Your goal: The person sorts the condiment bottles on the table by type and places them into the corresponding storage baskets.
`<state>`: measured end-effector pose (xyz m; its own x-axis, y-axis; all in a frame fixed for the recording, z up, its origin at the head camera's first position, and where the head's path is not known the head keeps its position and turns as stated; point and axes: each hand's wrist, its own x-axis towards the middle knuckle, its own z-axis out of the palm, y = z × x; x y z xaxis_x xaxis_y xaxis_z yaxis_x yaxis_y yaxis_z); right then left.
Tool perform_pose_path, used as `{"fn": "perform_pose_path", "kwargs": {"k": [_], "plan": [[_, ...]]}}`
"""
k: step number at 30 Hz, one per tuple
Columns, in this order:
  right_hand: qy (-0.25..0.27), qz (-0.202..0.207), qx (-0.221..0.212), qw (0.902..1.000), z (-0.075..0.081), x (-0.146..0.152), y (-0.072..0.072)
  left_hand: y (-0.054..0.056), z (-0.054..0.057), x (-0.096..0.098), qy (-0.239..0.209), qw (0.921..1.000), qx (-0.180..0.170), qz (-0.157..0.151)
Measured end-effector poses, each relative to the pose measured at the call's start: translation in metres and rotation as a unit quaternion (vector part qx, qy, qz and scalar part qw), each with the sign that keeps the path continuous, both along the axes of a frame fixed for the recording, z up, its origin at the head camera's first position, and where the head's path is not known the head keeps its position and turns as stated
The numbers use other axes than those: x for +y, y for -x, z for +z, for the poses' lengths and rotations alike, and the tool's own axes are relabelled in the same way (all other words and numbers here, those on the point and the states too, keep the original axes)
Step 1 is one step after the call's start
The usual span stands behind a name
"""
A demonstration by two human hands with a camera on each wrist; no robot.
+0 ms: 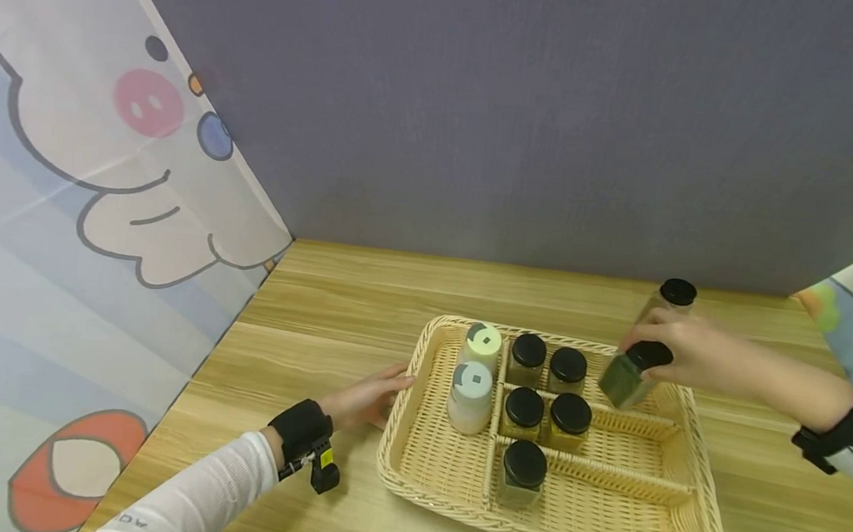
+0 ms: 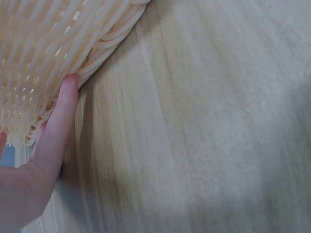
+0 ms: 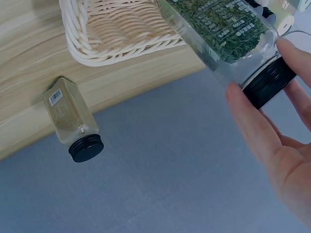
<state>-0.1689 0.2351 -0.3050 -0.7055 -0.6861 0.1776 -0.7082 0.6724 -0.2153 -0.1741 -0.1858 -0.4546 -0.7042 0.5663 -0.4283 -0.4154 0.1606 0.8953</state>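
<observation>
My right hand (image 1: 679,348) pinches the black lid end of a clear spice jar (image 3: 218,34) of dried green herbs. The jar is tilted above the back right compartment of the wicker basket (image 1: 444,514). Behind that hand, another spice jar (image 3: 73,111) with tan powder and a black lid stands on the table outside the basket. My left hand (image 1: 371,397) rests against the basket's left side; in the left wrist view its extended finger (image 2: 63,109) touches the woven wall.
Black-lidded jars (image 1: 524,407) stand in the basket's three right-hand compartments. Two pale-capped containers (image 1: 470,399) share the long left compartment. Behind the wooden table (image 1: 349,293) rises a grey panel (image 1: 482,137); a cartoon-print cloth (image 1: 35,269) hangs at the left.
</observation>
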Motion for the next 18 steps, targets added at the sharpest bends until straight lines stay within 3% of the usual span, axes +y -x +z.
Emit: {"fn": "perform_pose_path", "kwargs": {"k": [8, 18], "plan": [[-0.019, 0.007, -0.018, 0.9996, 0.002, -0.001, -0.010, 0.000, 0.000, 0.000, 0.002, 1.0000, -0.001, 0.003], [-0.020, 0.028, -0.009, 0.9994, 0.000, -0.001, -0.018, -0.001, 0.000, 0.000, 0.005, 0.9999, -0.001, 0.008]]}}
